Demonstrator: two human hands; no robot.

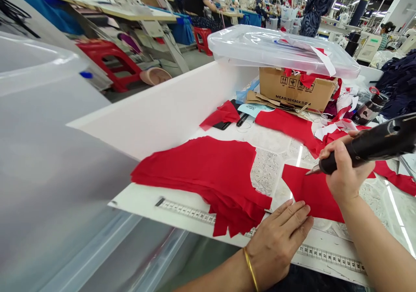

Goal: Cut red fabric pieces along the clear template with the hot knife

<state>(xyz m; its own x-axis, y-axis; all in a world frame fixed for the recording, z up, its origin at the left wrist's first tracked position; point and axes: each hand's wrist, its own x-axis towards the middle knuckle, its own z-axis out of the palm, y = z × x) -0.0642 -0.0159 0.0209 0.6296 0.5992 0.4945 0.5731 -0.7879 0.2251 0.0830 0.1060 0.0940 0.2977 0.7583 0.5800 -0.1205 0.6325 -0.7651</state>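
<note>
My right hand [346, 170] is wrapped round a thick black handheld tool with a pointed metal tip [373, 147]. The tip is at the upper part of a cut red fabric piece [320, 192] lying flat on the table; whether it presses in I cannot tell. My left hand [281, 238] lies flat with fingers stretched, at the near left edge of that piece. A yellow bangle circles its wrist. Left of it rests a stack of red fabric pieces [201, 162], layered and uneven at the near edge. It partly covers a measuring tape strip [185, 210] along the table's front edge.
A white board [169, 105] walls the left side. Behind stand a cardboard box [295, 88] and a clear plastic lid [279, 51] over it. A phone [224, 124], red scraps [286, 125] and a dark bottle [370, 108] lie around. Co-workers sit farther back.
</note>
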